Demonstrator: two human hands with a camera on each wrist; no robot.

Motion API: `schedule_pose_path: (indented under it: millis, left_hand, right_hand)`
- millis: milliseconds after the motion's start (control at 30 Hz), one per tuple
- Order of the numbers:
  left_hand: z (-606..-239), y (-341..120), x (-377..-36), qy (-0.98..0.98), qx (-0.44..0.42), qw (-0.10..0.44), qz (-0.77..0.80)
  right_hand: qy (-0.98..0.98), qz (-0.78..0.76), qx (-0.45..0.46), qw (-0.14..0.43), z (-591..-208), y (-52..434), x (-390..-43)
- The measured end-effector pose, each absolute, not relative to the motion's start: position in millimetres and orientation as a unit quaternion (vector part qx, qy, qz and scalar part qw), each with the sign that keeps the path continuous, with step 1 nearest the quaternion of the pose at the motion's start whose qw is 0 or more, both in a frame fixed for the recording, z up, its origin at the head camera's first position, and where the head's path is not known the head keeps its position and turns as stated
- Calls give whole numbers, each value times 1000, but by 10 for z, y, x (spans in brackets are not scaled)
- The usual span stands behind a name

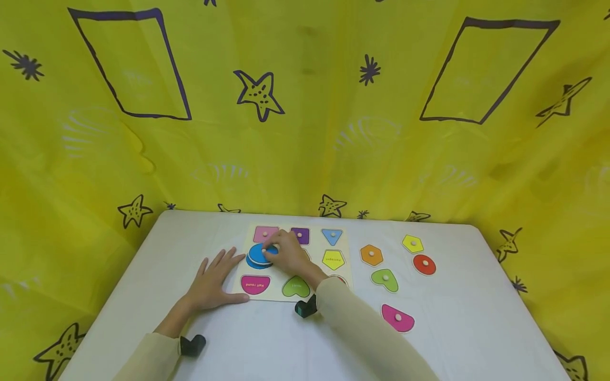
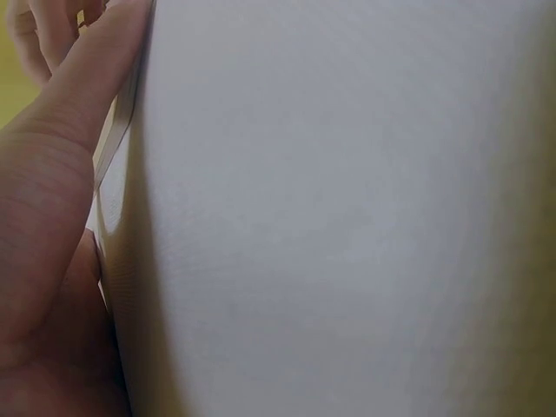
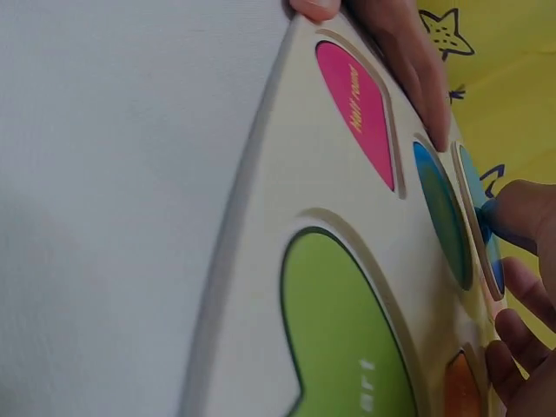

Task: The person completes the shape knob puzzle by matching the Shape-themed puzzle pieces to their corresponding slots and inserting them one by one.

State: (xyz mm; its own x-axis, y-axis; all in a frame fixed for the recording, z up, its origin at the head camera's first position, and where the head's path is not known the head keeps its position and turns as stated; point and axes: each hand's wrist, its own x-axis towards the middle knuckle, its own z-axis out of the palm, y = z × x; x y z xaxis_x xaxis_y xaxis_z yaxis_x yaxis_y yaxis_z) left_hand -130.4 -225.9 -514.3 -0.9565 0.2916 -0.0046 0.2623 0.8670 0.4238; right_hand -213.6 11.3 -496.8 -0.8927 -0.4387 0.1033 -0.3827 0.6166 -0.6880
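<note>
My right hand point(image 1: 293, 257) pinches the knob of a blue oval puzzle piece point(image 1: 257, 254). The piece hovers tilted just over the blue oval recess point(image 3: 445, 221) of a cream shape board point(image 1: 275, 295), slightly out of line with it. My left hand point(image 1: 209, 284) lies spread at the board's left side. Its fingertips touch the left edge, and its thumb point(image 2: 95, 74) lies at the near corner. Seated in the far row are a pink rectangle point(image 1: 266, 234), a purple square point(image 1: 299, 235) and a blue triangle point(image 1: 332, 236). The hexagon recess is mostly hidden by my right hand.
Loose knobbed pieces lie right of the board: an orange hexagon point(image 1: 371, 255), yellow pentagon point(image 1: 412, 244), red circle point(image 1: 424, 264), green heart point(image 1: 385, 280) and magenta half round point(image 1: 397, 318). A yellow patterned curtain point(image 1: 305, 148) hangs behind the white table point(image 1: 267, 344).
</note>
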Motion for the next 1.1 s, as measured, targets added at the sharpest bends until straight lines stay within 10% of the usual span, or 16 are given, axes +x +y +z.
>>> schedule_pose_path:
  millis: [1100]
  left_hand:
    - [-5143,-2254,-1299,966,142,28,213]
  right_hand:
    - [929,-303,-214,11,-5060,10,-2010]
